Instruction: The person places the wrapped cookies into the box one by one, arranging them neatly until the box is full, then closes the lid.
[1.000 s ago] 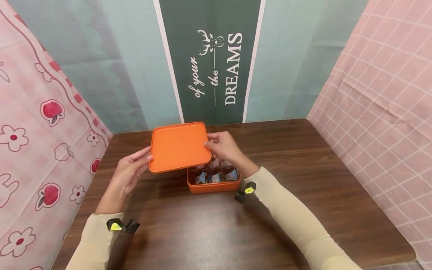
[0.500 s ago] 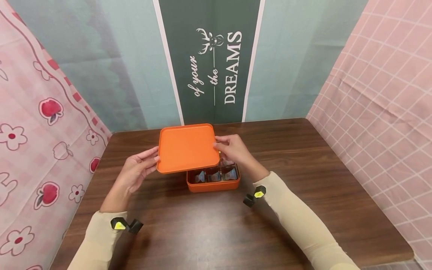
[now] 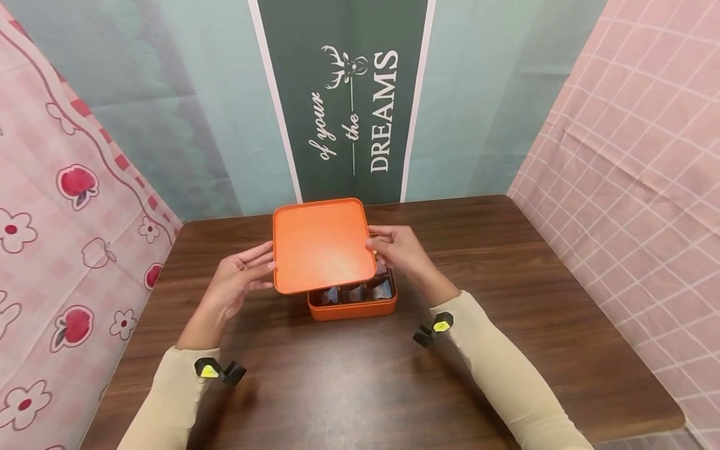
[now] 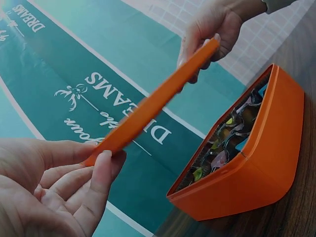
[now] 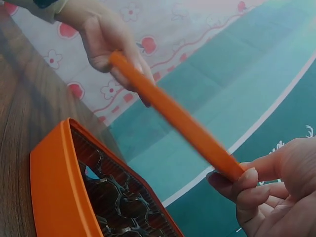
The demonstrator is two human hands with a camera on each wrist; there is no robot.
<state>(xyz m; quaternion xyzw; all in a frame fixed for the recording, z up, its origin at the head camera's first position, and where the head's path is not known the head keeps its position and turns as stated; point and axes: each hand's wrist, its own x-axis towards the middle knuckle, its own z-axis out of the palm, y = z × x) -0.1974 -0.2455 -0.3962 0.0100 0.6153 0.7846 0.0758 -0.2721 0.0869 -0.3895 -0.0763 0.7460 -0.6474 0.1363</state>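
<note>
A square orange lid is held up between my two hands, raised above the orange box. My left hand pinches its left edge between thumb and fingers, and my right hand pinches the right edge. In the left wrist view the lid appears edge-on, apart from the open box. Inside the box sit several small wrapped pieces in dark compartments. From the head, the lid hides the back left of the box.
The box stands on a dark brown wooden table. A green curtain with white lettering hangs behind the far edge. Patterned pink cloths hang at the left and right sides.
Both hands have carried the lid to the right, so it now covers more of the box in the head view. The box stays on the table.
</note>
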